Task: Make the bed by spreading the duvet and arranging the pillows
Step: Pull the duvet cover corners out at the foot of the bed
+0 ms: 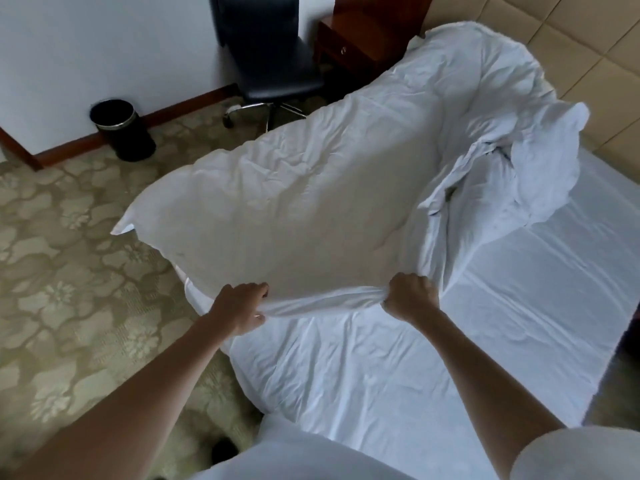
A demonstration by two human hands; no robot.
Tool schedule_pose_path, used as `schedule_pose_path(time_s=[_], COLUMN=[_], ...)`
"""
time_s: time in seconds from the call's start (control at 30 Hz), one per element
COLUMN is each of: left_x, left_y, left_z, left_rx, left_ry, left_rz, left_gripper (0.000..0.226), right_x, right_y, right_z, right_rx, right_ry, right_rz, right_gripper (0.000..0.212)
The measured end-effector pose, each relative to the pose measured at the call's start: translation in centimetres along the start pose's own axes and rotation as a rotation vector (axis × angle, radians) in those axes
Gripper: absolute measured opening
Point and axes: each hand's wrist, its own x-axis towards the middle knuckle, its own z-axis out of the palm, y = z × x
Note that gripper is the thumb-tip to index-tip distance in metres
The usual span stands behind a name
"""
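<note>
A white duvet (311,188) is lifted above the bed (519,289), billowing from its near edge up toward the headboard. My left hand (242,306) grips the duvet's near edge, fingers curled over the fabric. My right hand (410,297) clutches a bunched fold of the same edge a little further right. One duvet corner sticks out over the carpet at the left. A crumpled white pillow (550,161) lies at the head of the bed, partly hidden by the duvet. The bed's white sheet is bare on the right and in front of me.
A black office chair (273,64) stands beside the bed near a dark wooden nightstand (349,43). A black waste bin (121,129) sits by the white wall. Patterned beige carpet (69,289) covers the floor on the left. A padded tan headboard (588,46) is at the top right.
</note>
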Motion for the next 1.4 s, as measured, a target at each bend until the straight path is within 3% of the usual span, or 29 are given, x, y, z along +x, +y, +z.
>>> schedule_pose_path(time_s=[0.13, 0.17, 0.23, 0.33, 0.47, 0.53, 0.63, 0.77, 0.9, 1.03, 1.23, 1.4], left_x=[-0.2, -0.5, -1.3, -4.6, -9.8, -11.5, -12.9, -14.6, -15.1, -15.3, -14.1, -13.2], left_y=[7.8, 10.2, 13.3, 14.8, 15.1, 15.3, 14.8, 15.1, 15.9, 16.5, 17.3, 18.2], left_z=[1.2, 1.5, 1.7, 2.1, 5.2, 6.0, 6.8, 7.6, 6.7, 6.7, 7.4, 6.9], left_rx=[-0.111, -0.176, -0.373, -0.370, -0.177, -0.139, -0.119, -0.127, -0.110, -0.075, -0.015, 0.004], left_ry=[0.091, 0.143, 0.237, 0.120, 0.092, 0.158, 0.209, 0.208, 0.244, 0.232, 0.148, 0.116], left_rz=[0.197, 0.243, 0.263, 0.278, 0.233, 0.183, 0.117, 0.085, 0.088, 0.051, -0.057, -0.129], left_gripper=[0.082, 0.080, 0.051, 0.013, 0.026, 0.035, 0.044, 0.046, 0.044, 0.041, 0.032, 0.032], right_x=[-5.7, -7.0, -9.2, -13.7, -18.9, -20.5, -22.1, -24.0, -23.0, -19.4, -12.7, -7.3], right_y=[-0.9, -1.4, -2.2, -1.6, -1.8, -2.0, -2.1, -1.3, 1.0, 2.7, 6.9, 12.9], right_z=[0.7, 1.4, 3.0, 6.1, 8.8, 9.7, 10.1, 10.3, 8.7, 7.7, 7.6, 5.3], right_rx=[0.295, 0.316, 0.332, 0.241, 0.056, 0.061, 0.195, 0.235, 0.212, 0.035, -0.248, -0.412], right_ry=[0.079, 0.088, 0.072, 0.044, 0.085, 0.133, 0.124, 0.091, -0.067, -0.162, -0.170, -0.094], right_rz=[0.134, 0.138, 0.110, 0.038, -0.086, -0.121, -0.204, -0.285, -0.310, -0.403, -0.487, -0.428], right_gripper=[0.031, 0.030, 0.028, 0.029, 0.032, 0.039, 0.034, 0.052, 0.063, 0.061, 0.050, 0.044])
